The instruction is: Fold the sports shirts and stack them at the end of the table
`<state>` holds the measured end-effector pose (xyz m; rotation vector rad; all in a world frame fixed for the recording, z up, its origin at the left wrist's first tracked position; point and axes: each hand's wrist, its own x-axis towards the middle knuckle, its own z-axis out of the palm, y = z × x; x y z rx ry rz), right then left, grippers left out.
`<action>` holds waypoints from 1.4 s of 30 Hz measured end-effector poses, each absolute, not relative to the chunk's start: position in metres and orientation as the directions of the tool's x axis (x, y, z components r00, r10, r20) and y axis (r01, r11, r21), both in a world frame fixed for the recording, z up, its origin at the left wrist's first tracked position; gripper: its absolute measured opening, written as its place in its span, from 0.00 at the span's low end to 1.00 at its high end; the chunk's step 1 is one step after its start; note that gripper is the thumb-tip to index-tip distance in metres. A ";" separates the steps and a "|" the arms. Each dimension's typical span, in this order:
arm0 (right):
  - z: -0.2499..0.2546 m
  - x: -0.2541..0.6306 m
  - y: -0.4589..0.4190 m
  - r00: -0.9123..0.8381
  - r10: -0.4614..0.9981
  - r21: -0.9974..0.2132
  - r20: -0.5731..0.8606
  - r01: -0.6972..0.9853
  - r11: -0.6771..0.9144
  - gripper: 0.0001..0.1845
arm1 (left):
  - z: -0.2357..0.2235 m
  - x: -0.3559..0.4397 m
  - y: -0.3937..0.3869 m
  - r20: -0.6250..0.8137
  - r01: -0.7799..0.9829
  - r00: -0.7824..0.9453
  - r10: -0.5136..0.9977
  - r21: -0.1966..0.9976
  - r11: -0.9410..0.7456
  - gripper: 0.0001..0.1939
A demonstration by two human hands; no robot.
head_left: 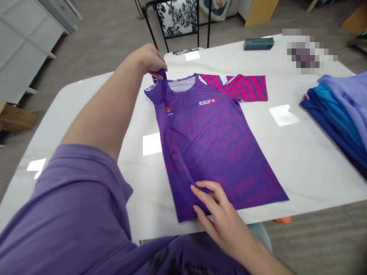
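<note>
A purple short-sleeved jersey (pixel 212 141) with pink-striped sleeve and a chest logo lies front up on the white table. At its left shoulder in the picture, my left hand (pixel 150 61) is closed on the fabric, and the sleeve there is lifted and folded inward. Down near the hem, my right hand (pixel 219 212) rests on the jersey with its fingers apart. A raised crease in the cloth runs to my right fingertips. My left palm and the pinching fingertips are partly hidden by the back of the hand.
The white table (pixel 286 152) carries a stack of folded blue and lilac clothes (pixel 341 114) at right. A dark green case (pixel 258 43) lies at the far edge, near a blurred-out item. Beyond stands a patterned chair (pixel 177 19); a white cabinet (pixel 25 42) is at left.
</note>
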<state>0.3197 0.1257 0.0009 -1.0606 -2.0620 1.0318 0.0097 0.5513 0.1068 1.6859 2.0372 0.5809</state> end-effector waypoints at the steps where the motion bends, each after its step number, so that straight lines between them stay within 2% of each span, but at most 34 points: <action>1: -0.003 0.330 0.125 -0.479 0.866 -0.843 0.141 0.401 0.359 0.31 | 0.099 0.034 0.566 -0.089 0.810 -0.140 0.986 0.562 0.165 0.12; 4: -0.016 0.355 0.123 -0.417 0.902 -0.839 0.110 0.448 0.309 0.33 | 0.067 0.097 0.599 -0.174 0.809 -0.033 0.984 0.574 0.128 0.15; 7: -0.027 0.376 0.121 -0.382 0.921 -0.800 0.074 0.528 0.283 0.35 | 0.034 0.127 0.610 -0.192 0.789 0.090 0.977 0.612 0.047 0.21; 10: -0.030 0.393 0.124 -0.382 0.922 -0.733 0.064 0.609 0.303 0.30 | 0.008 0.116 0.596 -0.092 0.811 0.082 0.992 0.585 -0.013 0.21; 15: -0.019 0.414 0.149 -0.491 0.866 -0.650 0.099 0.627 0.430 0.18 | -0.033 0.050 0.505 0.241 0.883 0.028 0.970 0.449 -0.137 0.17; 19: -0.004 0.410 0.212 -0.604 0.786 -0.581 0.130 0.596 0.554 0.14 | -0.059 0.021 0.414 0.277 0.916 -0.005 0.961 0.386 -0.107 0.25; 22: 0.004 0.379 0.306 -0.642 0.759 -0.570 0.112 0.584 0.578 0.15 | -0.068 0.019 0.383 0.266 0.937 0.005 0.964 0.335 -0.097 0.32; 25: 0.004 0.326 0.427 -0.553 0.826 -0.534 0.107 0.669 0.517 0.17 | -0.068 0.016 0.382 0.227 0.950 0.005 0.974 0.303 -0.076 0.36; 28: -0.006 0.273 0.535 -0.408 0.910 -0.493 0.071 0.779 0.388 0.23 | -0.070 0.007 0.388 0.223 0.943 0.012 0.975 0.321 -0.085 0.37; 33: -0.025 0.224 0.630 -0.125 0.992 -0.343 -0.010 0.932 0.115 0.36 | -0.080 -0.007 0.392 0.259 0.911 -0.002 0.966 0.398 -0.105 0.37; 36: -0.030 0.215 0.651 -0.114 0.993 -0.264 -0.043 0.959 0.099 0.30 | -0.086 -0.012 0.394 0.278 0.892 -0.009 0.960 0.437 -0.118 0.37; 39: -0.030 0.214 0.659 -0.157 0.986 -0.263 -0.058 0.955 0.137 0.18 | -0.091 -0.015 0.396 0.291 0.868 -0.024 0.956 0.481 -0.124 0.37; 42: -0.029 0.218 0.660 -0.143 0.990 -0.264 -0.021 0.956 0.132 0.14 | -0.093 -0.017 0.397 0.292 0.844 -0.030 0.956 0.520 -0.132 0.38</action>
